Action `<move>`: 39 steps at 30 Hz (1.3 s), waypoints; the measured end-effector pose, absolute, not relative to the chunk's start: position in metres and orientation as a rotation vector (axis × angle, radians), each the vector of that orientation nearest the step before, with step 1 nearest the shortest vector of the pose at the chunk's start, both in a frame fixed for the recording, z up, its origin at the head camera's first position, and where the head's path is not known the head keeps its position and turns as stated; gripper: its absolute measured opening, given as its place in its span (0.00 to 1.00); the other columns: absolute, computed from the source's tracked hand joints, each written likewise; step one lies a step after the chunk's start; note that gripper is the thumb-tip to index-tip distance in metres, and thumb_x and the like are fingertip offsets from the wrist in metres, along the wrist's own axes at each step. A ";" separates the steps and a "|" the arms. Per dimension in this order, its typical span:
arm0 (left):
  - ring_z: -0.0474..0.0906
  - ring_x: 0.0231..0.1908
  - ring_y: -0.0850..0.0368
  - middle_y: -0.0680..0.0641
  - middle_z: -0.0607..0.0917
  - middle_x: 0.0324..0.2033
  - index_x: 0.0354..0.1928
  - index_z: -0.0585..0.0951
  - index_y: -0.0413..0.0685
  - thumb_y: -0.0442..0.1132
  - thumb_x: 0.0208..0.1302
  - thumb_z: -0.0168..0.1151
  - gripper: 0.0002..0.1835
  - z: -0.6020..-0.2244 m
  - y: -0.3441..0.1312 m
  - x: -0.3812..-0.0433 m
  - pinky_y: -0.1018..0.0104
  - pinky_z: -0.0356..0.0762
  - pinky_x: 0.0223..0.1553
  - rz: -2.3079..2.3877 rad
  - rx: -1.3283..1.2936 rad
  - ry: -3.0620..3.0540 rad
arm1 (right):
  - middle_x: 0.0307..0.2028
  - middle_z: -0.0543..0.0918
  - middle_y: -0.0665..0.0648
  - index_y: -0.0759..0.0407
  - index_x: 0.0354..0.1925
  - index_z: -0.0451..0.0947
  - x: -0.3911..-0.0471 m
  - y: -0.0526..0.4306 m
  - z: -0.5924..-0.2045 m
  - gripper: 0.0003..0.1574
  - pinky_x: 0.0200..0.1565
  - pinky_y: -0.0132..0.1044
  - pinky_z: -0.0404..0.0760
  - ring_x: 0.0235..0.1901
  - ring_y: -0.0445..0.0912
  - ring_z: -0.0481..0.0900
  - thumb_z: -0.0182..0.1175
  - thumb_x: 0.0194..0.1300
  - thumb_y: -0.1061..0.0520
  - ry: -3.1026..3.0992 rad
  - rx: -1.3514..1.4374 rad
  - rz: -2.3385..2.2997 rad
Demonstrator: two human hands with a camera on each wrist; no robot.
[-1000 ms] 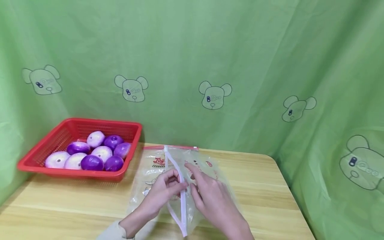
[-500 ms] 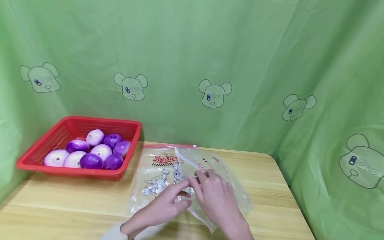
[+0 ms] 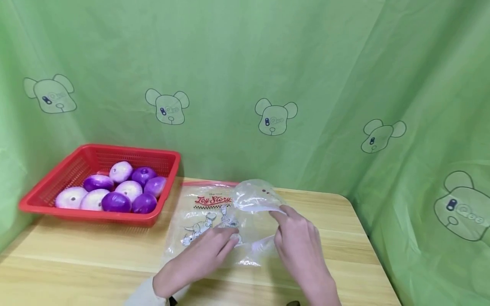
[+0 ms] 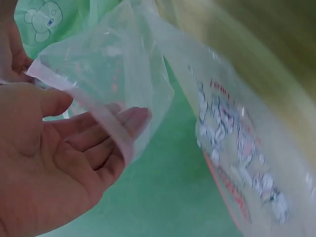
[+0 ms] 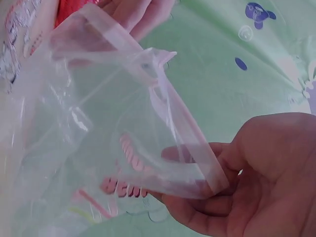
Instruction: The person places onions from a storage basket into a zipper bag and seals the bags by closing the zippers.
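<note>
A clear plastic zip bag [image 3: 176,229] printed with red lettering and cartoon figures lies on the table, its mouth spread and upper layer bulging. My right hand [image 3: 300,242] pinches its rim between thumb and fingers, as the right wrist view shows. My left hand [image 3: 200,259] is at the mouth's other side. In the left wrist view, that hand's fingers [image 4: 131,121] extend relaxed behind the pale rim strip, seen through the film, and the thumb stands apart from them. A second plastic layer with a red zip edge [image 3: 206,183] lies farther back.
A red perforated basket [image 3: 95,216] holding several purple onions [image 3: 116,202] stands at the left rear of the wooden table [image 3: 344,246]. Green curtains [image 3: 229,63] with bear-head drawings hang behind and on both sides. A small dark object [image 3: 293,303] shows at the bottom edge.
My hands have moved apart, the right one to the right with the rim. The bag's mouth, a narrow slit before, is now spread wide and its upper layer bulges.
</note>
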State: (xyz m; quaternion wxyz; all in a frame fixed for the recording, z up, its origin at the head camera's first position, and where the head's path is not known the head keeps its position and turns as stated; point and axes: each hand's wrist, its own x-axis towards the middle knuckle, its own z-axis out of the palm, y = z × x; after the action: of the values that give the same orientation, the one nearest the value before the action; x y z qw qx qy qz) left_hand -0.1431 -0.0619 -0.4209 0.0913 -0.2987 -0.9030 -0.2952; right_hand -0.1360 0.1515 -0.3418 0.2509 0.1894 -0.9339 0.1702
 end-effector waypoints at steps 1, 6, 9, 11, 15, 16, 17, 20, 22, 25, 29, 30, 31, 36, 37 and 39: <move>0.82 0.38 0.61 0.54 0.85 0.35 0.46 0.83 0.46 0.42 0.78 0.48 0.14 -0.420 -0.063 -0.144 0.63 0.83 0.44 -0.865 -0.868 -2.670 | 0.48 0.85 0.67 0.62 0.48 0.85 -0.136 0.153 -0.341 0.27 0.31 0.49 0.86 0.35 0.62 0.86 0.50 0.55 0.76 -2.546 0.496 0.474; 0.80 0.36 0.62 0.57 0.83 0.30 0.36 0.84 0.50 0.45 0.78 0.48 0.17 -0.414 -0.069 -0.147 0.63 0.82 0.45 -0.803 -0.893 -2.642 | 0.46 0.84 0.64 0.64 0.55 0.81 -0.138 0.159 -0.338 0.25 0.24 0.39 0.80 0.25 0.51 0.81 0.52 0.61 0.72 -2.546 0.443 0.522; 0.82 0.49 0.56 0.50 0.87 0.44 0.43 0.86 0.47 0.53 0.77 0.48 0.21 -0.412 -0.073 -0.148 0.58 0.79 0.56 -0.730 -0.935 -2.668 | 0.49 0.83 0.63 0.66 0.60 0.76 -0.140 0.161 -0.337 0.27 0.25 0.37 0.78 0.25 0.46 0.77 0.51 0.62 0.71 -2.551 0.466 0.565; 0.80 0.55 0.52 0.45 0.85 0.53 0.46 0.86 0.44 0.55 0.74 0.53 0.22 -0.412 -0.077 -0.150 0.56 0.76 0.60 -0.689 -0.967 -2.661 | 0.57 0.79 0.62 0.65 0.63 0.73 -0.140 0.164 -0.336 0.29 0.26 0.34 0.78 0.25 0.43 0.75 0.51 0.63 0.69 -2.584 0.504 0.611; 0.79 0.57 0.51 0.44 0.84 0.55 0.41 0.87 0.45 0.48 0.69 0.63 0.14 -0.408 -0.082 -0.153 0.57 0.75 0.61 -0.690 -1.021 -2.591 | 0.69 0.69 0.56 0.62 0.65 0.71 -0.140 0.175 -0.331 0.32 0.26 0.30 0.75 0.22 0.36 0.69 0.52 0.61 0.71 -2.607 0.609 0.711; 0.79 0.58 0.50 0.44 0.83 0.56 0.40 0.87 0.45 0.46 0.68 0.64 0.11 -0.407 -0.083 -0.153 0.56 0.74 0.62 -0.694 -1.026 -2.566 | 0.70 0.68 0.54 0.61 0.65 0.72 -0.141 0.178 -0.330 0.33 0.25 0.29 0.73 0.21 0.35 0.68 0.52 0.60 0.71 -2.600 0.634 0.737; 0.78 0.59 0.50 0.44 0.82 0.57 0.38 0.87 0.46 0.44 0.67 0.65 0.10 -0.405 -0.084 -0.153 0.56 0.73 0.63 -0.698 -1.027 -2.545 | 0.69 0.69 0.53 0.60 0.64 0.72 -0.142 0.181 -0.330 0.34 0.25 0.28 0.73 0.22 0.34 0.68 0.52 0.59 0.72 -2.583 0.659 0.760; 0.72 0.65 0.47 0.42 0.77 0.63 0.32 0.85 0.48 0.44 0.67 0.65 0.08 -0.402 -0.085 -0.150 0.55 0.68 0.66 -0.702 -1.001 -2.514 | 0.50 0.80 0.49 0.57 0.65 0.73 -0.144 0.185 -0.329 0.35 0.25 0.28 0.74 0.22 0.34 0.69 0.55 0.59 0.72 -2.552 0.713 0.832; 0.69 0.67 0.46 0.41 0.73 0.67 0.30 0.83 0.50 0.44 0.67 0.65 0.09 -0.401 -0.086 -0.148 0.54 0.66 0.67 -0.689 -0.974 -2.512 | 0.47 0.79 0.47 0.55 0.67 0.71 -0.144 0.186 -0.328 0.36 0.25 0.29 0.75 0.23 0.35 0.70 0.61 0.61 0.68 -2.560 0.740 0.865; 0.68 0.68 0.45 0.40 0.68 0.70 0.30 0.81 0.51 0.44 0.67 0.65 0.08 -0.400 -0.086 -0.146 0.55 0.69 0.65 -0.681 -0.940 -2.508 | 0.48 0.77 0.45 0.49 0.70 0.68 -0.144 0.187 -0.326 0.44 0.27 0.30 0.77 0.26 0.36 0.72 0.72 0.57 0.58 -2.610 0.756 0.910; 0.71 0.66 0.46 0.40 0.68 0.70 0.32 0.81 0.51 0.42 0.66 0.65 0.06 -0.401 -0.088 -0.146 0.58 0.78 0.57 -0.649 -0.899 -2.511 | 0.50 0.76 0.45 0.45 0.73 0.61 -0.145 0.185 -0.327 0.58 0.32 0.32 0.78 0.29 0.38 0.74 0.79 0.49 0.54 -2.692 0.790 0.974; 0.72 0.64 0.46 0.40 0.69 0.69 0.32 0.81 0.51 0.42 0.65 0.66 0.06 -0.402 -0.089 -0.146 0.59 0.80 0.55 -0.639 -0.890 -2.516 | 0.51 0.75 0.46 0.46 0.74 0.61 -0.146 0.184 -0.328 0.59 0.32 0.32 0.78 0.29 0.38 0.74 0.79 0.49 0.55 -2.702 0.802 0.985; 0.74 0.63 0.46 0.40 0.69 0.69 0.33 0.81 0.50 0.42 0.65 0.66 0.05 -0.403 -0.090 -0.147 0.60 0.82 0.52 -0.631 -0.883 -2.519 | 0.51 0.75 0.47 0.47 0.74 0.60 -0.147 0.182 -0.329 0.58 0.31 0.31 0.78 0.28 0.38 0.73 0.79 0.49 0.56 -2.707 0.814 0.995; 0.77 0.59 0.45 0.39 0.74 0.65 0.38 0.82 0.48 0.40 0.64 0.68 0.05 -0.404 -0.093 -0.146 0.59 0.83 0.50 -0.640 -0.907 -2.478 | 0.61 0.72 0.52 0.53 0.73 0.61 -0.150 0.176 -0.333 0.52 0.26 0.30 0.77 0.26 0.37 0.72 0.75 0.55 0.60 -2.704 0.820 0.975; 0.77 0.59 0.46 0.40 0.75 0.64 0.39 0.82 0.48 0.39 0.64 0.68 0.05 -0.402 -0.093 -0.146 0.58 0.82 0.51 -0.653 -0.920 -2.456 | 0.62 0.72 0.53 0.55 0.73 0.61 -0.151 0.175 -0.333 0.51 0.26 0.29 0.77 0.25 0.37 0.72 0.74 0.56 0.60 -2.706 0.818 0.962; 0.77 0.59 0.46 0.41 0.76 0.62 0.40 0.82 0.48 0.37 0.63 0.68 0.05 -0.399 -0.094 -0.147 0.58 0.81 0.53 -0.675 -0.943 -2.407 | 0.66 0.69 0.54 0.57 0.73 0.61 -0.153 0.172 -0.333 0.50 0.28 0.29 0.77 0.25 0.36 0.72 0.73 0.57 0.60 -2.706 0.821 0.911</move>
State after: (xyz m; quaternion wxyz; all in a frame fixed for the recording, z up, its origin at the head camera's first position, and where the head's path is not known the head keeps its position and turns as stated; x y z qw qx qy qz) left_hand -0.1468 -0.0940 -0.3986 0.2327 -0.3432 -0.8762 -0.2456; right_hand -0.1526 0.1725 -0.3326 0.0851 0.2754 -0.9075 0.3056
